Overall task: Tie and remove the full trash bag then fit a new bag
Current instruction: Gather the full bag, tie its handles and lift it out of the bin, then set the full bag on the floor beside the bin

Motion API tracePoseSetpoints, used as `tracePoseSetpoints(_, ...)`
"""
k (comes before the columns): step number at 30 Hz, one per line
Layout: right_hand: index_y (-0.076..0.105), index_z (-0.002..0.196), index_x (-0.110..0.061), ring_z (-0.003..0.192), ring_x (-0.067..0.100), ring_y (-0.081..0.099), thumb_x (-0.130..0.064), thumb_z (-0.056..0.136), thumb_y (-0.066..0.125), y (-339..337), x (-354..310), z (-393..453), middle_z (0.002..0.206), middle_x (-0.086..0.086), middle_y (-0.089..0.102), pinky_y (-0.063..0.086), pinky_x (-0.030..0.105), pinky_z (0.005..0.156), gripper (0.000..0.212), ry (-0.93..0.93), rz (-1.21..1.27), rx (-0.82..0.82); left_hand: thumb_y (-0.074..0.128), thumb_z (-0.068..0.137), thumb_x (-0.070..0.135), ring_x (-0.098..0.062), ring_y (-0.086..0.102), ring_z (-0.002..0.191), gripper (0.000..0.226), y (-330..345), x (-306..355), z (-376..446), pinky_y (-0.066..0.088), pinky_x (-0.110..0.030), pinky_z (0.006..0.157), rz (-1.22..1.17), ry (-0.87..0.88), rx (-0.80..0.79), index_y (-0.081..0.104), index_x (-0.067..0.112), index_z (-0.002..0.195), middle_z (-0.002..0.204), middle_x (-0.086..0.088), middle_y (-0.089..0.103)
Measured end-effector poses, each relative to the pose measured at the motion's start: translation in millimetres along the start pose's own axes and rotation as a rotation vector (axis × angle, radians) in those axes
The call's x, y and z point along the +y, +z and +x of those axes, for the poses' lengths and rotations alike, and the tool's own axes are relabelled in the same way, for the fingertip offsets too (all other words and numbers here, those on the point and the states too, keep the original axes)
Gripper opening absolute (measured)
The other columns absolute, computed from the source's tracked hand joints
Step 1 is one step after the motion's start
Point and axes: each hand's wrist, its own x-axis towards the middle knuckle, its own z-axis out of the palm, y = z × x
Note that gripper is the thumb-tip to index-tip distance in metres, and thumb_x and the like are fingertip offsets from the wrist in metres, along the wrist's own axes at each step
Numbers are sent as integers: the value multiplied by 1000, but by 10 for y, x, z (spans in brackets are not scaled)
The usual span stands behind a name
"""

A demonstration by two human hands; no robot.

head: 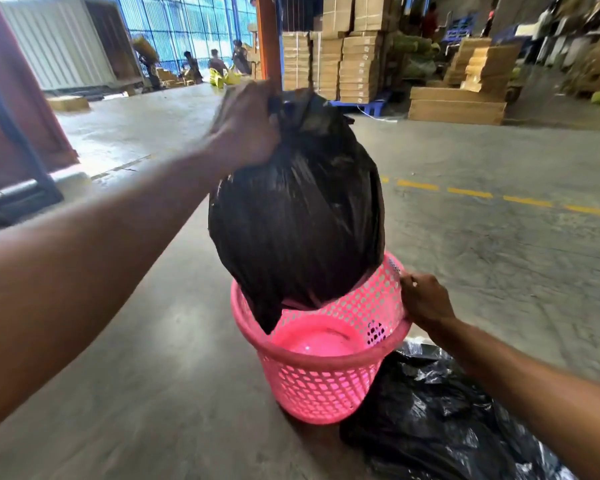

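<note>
A full black trash bag [298, 220], bunched shut at its top, hangs above a pink perforated plastic basket [326, 386] on the concrete floor. My left hand [246, 129] is shut on the bag's gathered neck and holds it up. Only the bag's lowest corner still dips inside the basket's rim. My right hand [425, 301] grips the basket's rim on its right side. The basket's pink bottom shows, with nothing on it. A loose black plastic bag [440, 420] lies crumpled on the floor just right of the basket.
Stacks of flat cardboard [357, 60] and a blue pallet [371, 107] stand behind. An orange post [269, 39] rises beyond the bag. A red container wall [11, 109] is at left. Several people [219, 64] work far back. A dashed yellow line [499, 199] crosses the floor.
</note>
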Motion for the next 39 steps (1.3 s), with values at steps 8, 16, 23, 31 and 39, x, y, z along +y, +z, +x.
tracePoseSetpoints(8, 69, 92, -7, 96, 40, 65, -39, 97, 37, 33, -35, 29, 108, 26, 71, 49, 40, 77, 45, 160, 52, 1, 48, 95, 23, -36, 60, 110, 28, -878, -525, 215, 40, -37, 79, 168, -66, 246, 63, 6, 111, 115, -23, 66)
tracePoseSetpoints(16, 68, 89, -7, 95, 42, 65, -39, 100, 42, 22, -2, 78, 103, 26, 72, 47, 40, 75, 43, 164, 27, -4, 56, 98, 23, -37, 56, 115, 21, -432, -1413, -303, 45, -44, 91, 269, -210, 115, 60, 7, 111, 121, -19, 60)
tracePoseSetpoints(23, 64, 78, -6, 83, 38, 63, -39, 100, 45, 14, 30, 88, 88, 21, 70, 45, 41, 68, 44, 144, 43, 2, 58, 94, 18, -42, 54, 117, 18, 392, -2282, -1190, 50, -51, 87, 321, -450, -19, 58, 9, 110, 118, -19, 58)
tracePoseSetpoints(31, 66, 82, -6, 85, 38, 66, -42, 100, 45, 42, 82, 116, 87, 19, 71, 48, 42, 71, 45, 127, 26, -2, 59, 94, 20, -43, 58, 121, 27, 1170, -2687, -1705, 50, -51, 97, 277, -620, -254, 60, 6, 117, 129, -22, 58)
tracePoseSetpoints(39, 65, 79, -7, 80, 36, 63, -40, 101, 45, 27, 26, 86, 83, 18, 69, 43, 40, 66, 45, 126, 45, -10, 61, 91, 37, -44, 63, 109, 35, 1296, -2544, -1818, 52, -49, 89, 226, -558, -221, 58, 12, 115, 125, -17, 58)
